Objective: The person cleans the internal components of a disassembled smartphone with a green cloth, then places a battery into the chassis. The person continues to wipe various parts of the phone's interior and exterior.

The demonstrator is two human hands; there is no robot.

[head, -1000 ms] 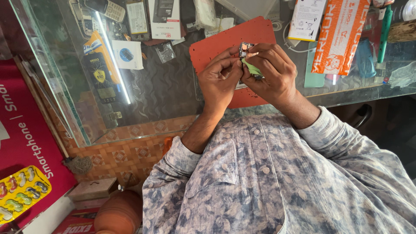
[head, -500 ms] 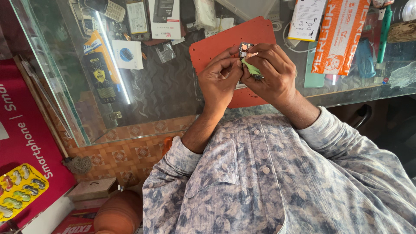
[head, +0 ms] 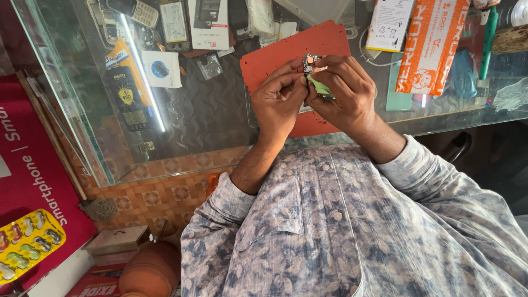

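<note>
- Across the upper part of the view runs a glass worktop point(head: 220, 126), a display case with packets, small boxes and old phones lying under its pane.
- Below it, nearest the camera, the person's patterned blue-grey shirt point(head: 352, 231) fills the lower right, both sleeves rising toward the glass.
- At the far left stands a red poster point(head: 33, 181), with a yellow blister card point(head: 27, 245) of coloured pieces at its lower edge.
- On the glass lies an orange-red mat point(head: 275, 55), flat, its near edge hidden behind the hands.
- Beside the mat, to the right, lies an orange printed pouch point(head: 432, 44), and next to that a white leaflet point(head: 389, 22).
- Left of the mat, under the glass, sits a small white box with a blue round mark point(head: 161, 69).
- Over the mat the left hand point(head: 280, 102) is curled, thumb and forefinger pinched at the lower left edge of a small circuit board point(head: 311, 61).
- Touching it, the right hand point(head: 344, 93) is likewise closed, fingertips gripping the board's right side from above.
- Held between both hands, raised off the mat, the board shows only its top corner above the fingers; the rest is covered.
- Just under the board, pressed between the two thumbs, is a pale green strip point(head: 319, 86); whether it joins the board cannot be told.
</note>
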